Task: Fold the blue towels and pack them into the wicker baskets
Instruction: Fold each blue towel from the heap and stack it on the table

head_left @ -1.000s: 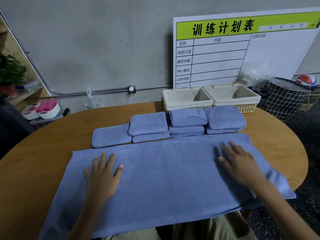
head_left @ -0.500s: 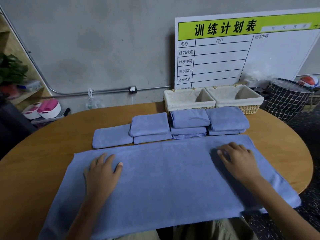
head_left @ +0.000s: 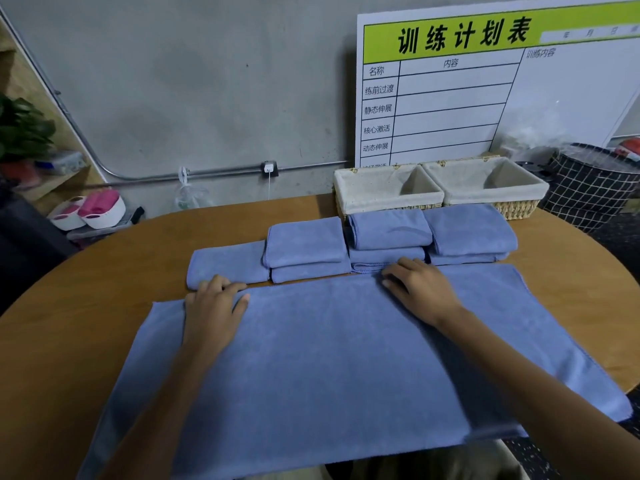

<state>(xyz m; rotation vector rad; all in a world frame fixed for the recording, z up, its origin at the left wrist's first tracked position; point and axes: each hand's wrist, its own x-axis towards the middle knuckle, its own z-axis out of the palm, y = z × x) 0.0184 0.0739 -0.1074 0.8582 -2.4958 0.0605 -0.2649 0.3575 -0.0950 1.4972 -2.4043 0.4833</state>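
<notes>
Under both my palms lies the open towel point(head_left: 346, 358), flat and smooth, its near edge hanging off the table point(head_left: 69, 306). My left hand point(head_left: 211, 313) and right hand point(head_left: 420, 289) curl their fingertips over its far edge; whether they pinch it I cannot tell. Just beyond my fingers sit the folded towels point(head_left: 388, 233) in a row. Behind those, both wicker baskets point(head_left: 440, 199) look unfilled, so packing remains.

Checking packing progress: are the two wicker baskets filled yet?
Empty as far as visible. Both wicker baskets show bare cream lining; folded towels sit on the table in front.
</notes>
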